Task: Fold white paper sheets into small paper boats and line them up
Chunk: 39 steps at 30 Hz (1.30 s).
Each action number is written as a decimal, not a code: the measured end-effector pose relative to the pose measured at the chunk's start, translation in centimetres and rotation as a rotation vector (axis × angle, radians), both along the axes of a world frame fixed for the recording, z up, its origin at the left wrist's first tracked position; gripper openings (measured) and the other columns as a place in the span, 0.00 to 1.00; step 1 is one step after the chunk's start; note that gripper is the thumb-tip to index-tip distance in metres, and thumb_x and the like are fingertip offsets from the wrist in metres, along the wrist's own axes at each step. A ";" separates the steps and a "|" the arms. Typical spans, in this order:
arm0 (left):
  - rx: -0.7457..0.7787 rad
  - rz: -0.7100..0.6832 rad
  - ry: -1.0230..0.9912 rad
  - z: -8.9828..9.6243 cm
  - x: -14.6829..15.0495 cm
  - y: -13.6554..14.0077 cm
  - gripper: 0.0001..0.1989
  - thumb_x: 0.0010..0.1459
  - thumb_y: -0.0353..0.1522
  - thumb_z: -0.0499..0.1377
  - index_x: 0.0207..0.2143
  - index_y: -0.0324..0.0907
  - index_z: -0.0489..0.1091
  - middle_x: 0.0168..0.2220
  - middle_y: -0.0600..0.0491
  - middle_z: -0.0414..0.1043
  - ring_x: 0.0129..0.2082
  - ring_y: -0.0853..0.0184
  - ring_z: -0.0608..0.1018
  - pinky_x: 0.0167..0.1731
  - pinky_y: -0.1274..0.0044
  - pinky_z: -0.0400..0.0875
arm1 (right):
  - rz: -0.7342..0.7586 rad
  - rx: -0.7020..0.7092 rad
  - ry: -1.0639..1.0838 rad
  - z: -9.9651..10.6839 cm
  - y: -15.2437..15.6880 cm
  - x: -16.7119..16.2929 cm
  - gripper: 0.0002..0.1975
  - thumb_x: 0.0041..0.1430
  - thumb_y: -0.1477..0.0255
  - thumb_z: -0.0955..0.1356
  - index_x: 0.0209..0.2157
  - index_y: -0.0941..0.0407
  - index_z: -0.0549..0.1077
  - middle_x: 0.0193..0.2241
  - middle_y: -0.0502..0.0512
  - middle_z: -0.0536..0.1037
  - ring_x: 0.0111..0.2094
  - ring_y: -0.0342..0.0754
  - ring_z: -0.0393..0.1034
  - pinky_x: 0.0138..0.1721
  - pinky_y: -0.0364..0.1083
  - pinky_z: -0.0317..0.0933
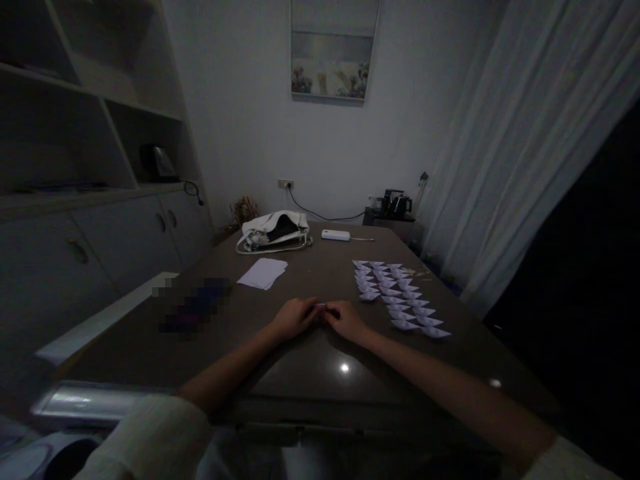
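Observation:
My left hand (296, 316) and my right hand (345, 319) meet over the middle of the table, fingers bent and pinching. Between their fingertips shows a small pale piece of paper (321, 305), mostly hidden by the fingers. Its shape cannot be made out in the dim light. To the right of my right hand, several folded paper boats (393, 300) stand in rows. A stack of white paper sheets (263, 273) lies beyond my left hand, toward the left.
A white handbag (283, 230) sits at the table's far end, beside a white power bank (336, 235) with a short cable. A pixelated dark object (195, 307) lies at the left. The brown table (310, 373) reflects a light near my arms. A curtain (520, 147) hangs at right.

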State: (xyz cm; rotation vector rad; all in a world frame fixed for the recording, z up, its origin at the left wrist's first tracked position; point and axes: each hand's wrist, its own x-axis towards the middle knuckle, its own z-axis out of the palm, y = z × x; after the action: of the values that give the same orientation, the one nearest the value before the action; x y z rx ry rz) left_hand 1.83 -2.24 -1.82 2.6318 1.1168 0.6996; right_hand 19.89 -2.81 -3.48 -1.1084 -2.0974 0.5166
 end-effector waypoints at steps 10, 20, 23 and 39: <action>0.247 -0.090 0.178 1.3 -1.1 0.1 0.11 0.62 0.36 0.49 0.33 0.41 0.67 0.29 0.49 0.71 0.30 0.64 0.73 0.31 0.76 0.61 | -0.103 -0.023 -0.035 0.2 -0.3 -0.3 0.07 0.52 0.73 0.68 0.23 0.60 0.75 0.20 0.52 0.74 0.21 0.43 0.63 0.23 0.40 0.50; 0.108 0.000 0.108 2.2 -1.2 -0.5 0.07 0.60 0.33 0.50 0.34 0.42 0.67 0.33 0.48 0.72 0.34 0.62 0.73 0.33 0.74 0.62 | -0.119 -0.078 0.096 0.5 -1.2 -0.8 0.11 0.54 0.72 0.67 0.39 0.58 0.74 0.24 0.50 0.73 0.24 0.41 0.63 0.25 0.39 0.54; 0.100 0.018 0.131 1.6 -1.1 -0.3 0.08 0.60 0.33 0.50 0.33 0.41 0.67 0.33 0.48 0.72 0.34 0.62 0.73 0.33 0.74 0.63 | -0.173 -0.063 0.202 0.8 -1.4 -0.7 0.10 0.54 0.69 0.68 0.37 0.59 0.73 0.25 0.49 0.73 0.23 0.40 0.63 0.25 0.38 0.55; 0.148 0.032 -0.030 0.3 -0.2 0.0 0.21 0.56 0.43 0.53 0.48 0.41 0.64 0.41 0.48 0.73 0.42 0.60 0.73 0.44 0.69 0.63 | -0.146 0.138 0.027 0.6 -1.6 0.2 0.03 0.58 0.72 0.66 0.33 0.55 0.71 0.33 0.50 0.69 0.30 0.42 0.64 0.32 0.41 0.56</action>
State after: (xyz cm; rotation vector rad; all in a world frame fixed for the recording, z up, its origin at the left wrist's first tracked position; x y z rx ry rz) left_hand 1.60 -2.26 -1.49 2.7198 1.1426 0.8556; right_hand 20.06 -4.37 -2.86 -1.1572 -1.9787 0.3099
